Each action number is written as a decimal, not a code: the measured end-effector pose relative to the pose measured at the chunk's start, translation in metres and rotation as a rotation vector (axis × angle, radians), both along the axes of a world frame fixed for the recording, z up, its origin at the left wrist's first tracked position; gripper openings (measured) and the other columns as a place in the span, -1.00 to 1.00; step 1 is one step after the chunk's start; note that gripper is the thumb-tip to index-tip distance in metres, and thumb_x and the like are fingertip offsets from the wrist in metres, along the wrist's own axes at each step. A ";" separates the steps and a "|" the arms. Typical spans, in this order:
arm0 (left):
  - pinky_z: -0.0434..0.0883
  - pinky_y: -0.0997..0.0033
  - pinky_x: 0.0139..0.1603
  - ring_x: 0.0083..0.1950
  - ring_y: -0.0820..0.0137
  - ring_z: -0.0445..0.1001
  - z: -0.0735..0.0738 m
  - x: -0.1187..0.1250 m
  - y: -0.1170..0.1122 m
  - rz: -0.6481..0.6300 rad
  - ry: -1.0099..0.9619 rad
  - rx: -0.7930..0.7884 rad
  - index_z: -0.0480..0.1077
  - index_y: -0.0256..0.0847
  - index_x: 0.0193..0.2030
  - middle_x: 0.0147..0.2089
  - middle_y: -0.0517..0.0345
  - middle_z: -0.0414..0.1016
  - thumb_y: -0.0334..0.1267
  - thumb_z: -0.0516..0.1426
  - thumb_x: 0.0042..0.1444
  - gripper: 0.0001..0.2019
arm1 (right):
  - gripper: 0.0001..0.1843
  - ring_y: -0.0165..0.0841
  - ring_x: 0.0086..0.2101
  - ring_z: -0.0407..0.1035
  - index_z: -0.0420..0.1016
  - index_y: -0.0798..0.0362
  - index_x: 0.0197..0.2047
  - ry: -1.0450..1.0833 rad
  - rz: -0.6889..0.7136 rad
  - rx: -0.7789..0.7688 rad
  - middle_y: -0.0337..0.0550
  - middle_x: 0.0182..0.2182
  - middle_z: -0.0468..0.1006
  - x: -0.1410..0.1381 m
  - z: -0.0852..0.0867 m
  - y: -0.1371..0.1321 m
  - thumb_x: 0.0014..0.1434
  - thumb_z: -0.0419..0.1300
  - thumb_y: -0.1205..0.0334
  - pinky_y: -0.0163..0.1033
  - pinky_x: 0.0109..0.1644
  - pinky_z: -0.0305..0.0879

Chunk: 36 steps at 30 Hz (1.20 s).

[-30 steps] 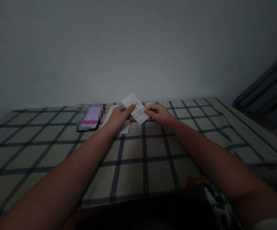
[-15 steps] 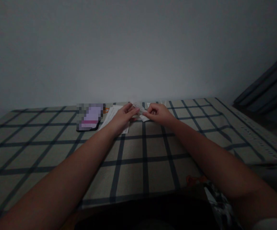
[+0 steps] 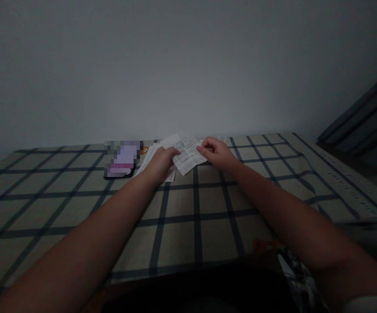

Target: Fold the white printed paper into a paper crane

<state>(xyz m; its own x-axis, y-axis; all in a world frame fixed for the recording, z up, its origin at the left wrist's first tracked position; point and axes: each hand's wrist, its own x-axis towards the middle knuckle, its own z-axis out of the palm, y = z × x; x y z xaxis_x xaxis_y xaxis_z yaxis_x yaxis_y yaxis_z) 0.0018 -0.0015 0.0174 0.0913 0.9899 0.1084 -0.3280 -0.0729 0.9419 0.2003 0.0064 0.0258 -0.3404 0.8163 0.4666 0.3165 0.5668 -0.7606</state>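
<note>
Head view: a white paper slip (image 3: pixel 188 158), covered in faint dark printed lines, is being pinched at opposite sides by the left hand (image 3: pixel 163 164) and the right hand (image 3: pixel 217 153) over the checked tabletop (image 3: pixel 180 213).

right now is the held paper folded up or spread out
Mostly spread: the paper shows a broad printed face between left hand and right hand; folds behind, cannot tell.

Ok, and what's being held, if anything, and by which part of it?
A printed paper, held in both hands: the left hand pinches its left edge, and the right hand pinches it near the upper right edge.
</note>
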 end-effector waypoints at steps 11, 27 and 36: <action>0.42 -0.02 0.21 0.07 0.05 0.57 -0.005 -0.007 0.006 -0.017 0.047 0.068 0.51 -0.34 -0.06 0.04 -0.18 0.60 -0.35 0.36 -0.11 -0.60 | -0.58 -0.49 -0.49 0.23 0.16 -0.05 0.05 0.201 0.029 -0.095 -0.30 -0.34 0.37 0.002 -0.011 0.009 0.14 0.16 0.23 -0.32 -0.43 0.19; 0.57 0.45 -0.30 -0.27 0.29 0.62 0.017 -0.007 0.000 -0.045 -0.053 -0.316 0.48 -0.35 -0.18 -0.24 -0.07 0.63 -0.50 0.13 -0.05 -0.75 | -0.68 -0.42 -0.33 0.34 0.58 0.10 -0.07 0.014 0.163 0.039 -0.07 -0.15 0.44 0.005 -0.007 0.008 0.17 0.14 0.18 -0.26 -0.29 0.29; 0.50 0.39 -0.43 -0.34 0.28 0.57 0.016 -0.013 0.003 -0.188 -0.122 -0.193 0.47 -0.26 0.00 -0.13 -0.12 0.60 0.20 0.05 0.21 -0.46 | -0.53 -0.46 -0.52 0.22 0.41 0.09 -0.50 0.015 -0.106 -0.029 -0.25 -0.55 0.38 0.004 0.002 0.000 0.20 0.16 -0.14 -0.29 -0.40 0.16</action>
